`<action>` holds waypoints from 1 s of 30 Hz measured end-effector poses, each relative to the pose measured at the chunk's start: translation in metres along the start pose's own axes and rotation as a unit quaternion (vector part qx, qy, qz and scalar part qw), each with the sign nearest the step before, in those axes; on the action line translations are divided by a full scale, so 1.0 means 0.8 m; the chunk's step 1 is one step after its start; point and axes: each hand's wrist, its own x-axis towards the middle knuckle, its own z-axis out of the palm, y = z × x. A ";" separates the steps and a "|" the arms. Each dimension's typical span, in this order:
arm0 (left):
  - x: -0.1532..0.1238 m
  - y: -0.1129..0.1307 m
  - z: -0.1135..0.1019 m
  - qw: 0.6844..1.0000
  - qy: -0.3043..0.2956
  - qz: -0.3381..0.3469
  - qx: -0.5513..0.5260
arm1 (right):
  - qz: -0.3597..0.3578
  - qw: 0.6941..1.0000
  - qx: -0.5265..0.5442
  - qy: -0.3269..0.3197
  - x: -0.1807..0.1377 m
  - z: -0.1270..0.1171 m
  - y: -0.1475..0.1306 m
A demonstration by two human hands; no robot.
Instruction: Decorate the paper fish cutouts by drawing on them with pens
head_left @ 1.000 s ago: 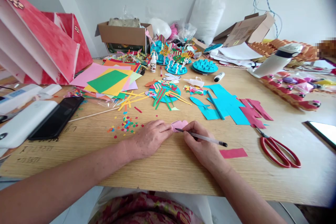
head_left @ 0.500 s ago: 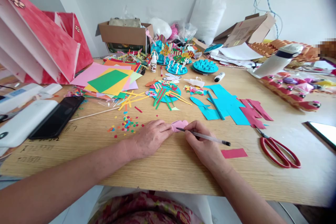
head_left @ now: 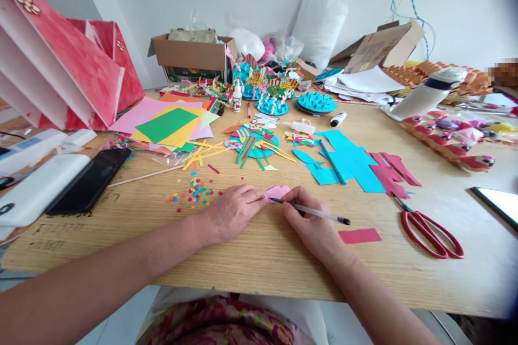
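Note:
A small pink paper cutout (head_left: 277, 192) with a scalloped edge lies on the wooden table (head_left: 243, 264). Dark pen marks run along its left part. My left hand (head_left: 232, 210) presses the cutout's left end down, fingers together. In my right hand (head_left: 309, 218) a clear-barrelled pen (head_left: 324, 213) is pinched, its dark tip on the cutout. Just right of that hand is a red paper strip (head_left: 360, 235). Red-handled scissors (head_left: 431, 233) rest farther right. Tiny coloured paper dots (head_left: 198, 188) are scattered beyond my left hand.
Coloured paper sheets (head_left: 165, 124) overlap at the left, near a black phone (head_left: 89, 180). Paper strips lie across a blue disc (head_left: 271, 145) in the middle. Blue paper (head_left: 356, 161) and a glue bottle (head_left: 237, 97) are farther back. A cardboard box (head_left: 194, 56) stands by the wall.
The pen and my right hand have shifted slightly left, with the tip moving a little down and left on the pink cutout. My left hand stays in place.

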 end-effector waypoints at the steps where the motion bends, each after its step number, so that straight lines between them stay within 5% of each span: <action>1: 0.000 0.000 0.000 1.000 -0.001 0.000 -0.002 | 0.001 1.000 -0.001 0.001 0.000 0.000 0.001; 30: 0.000 0.000 -0.003 1.000 0.000 0.016 0.006 | -0.005 1.000 0.012 -0.006 0.000 0.000 0.001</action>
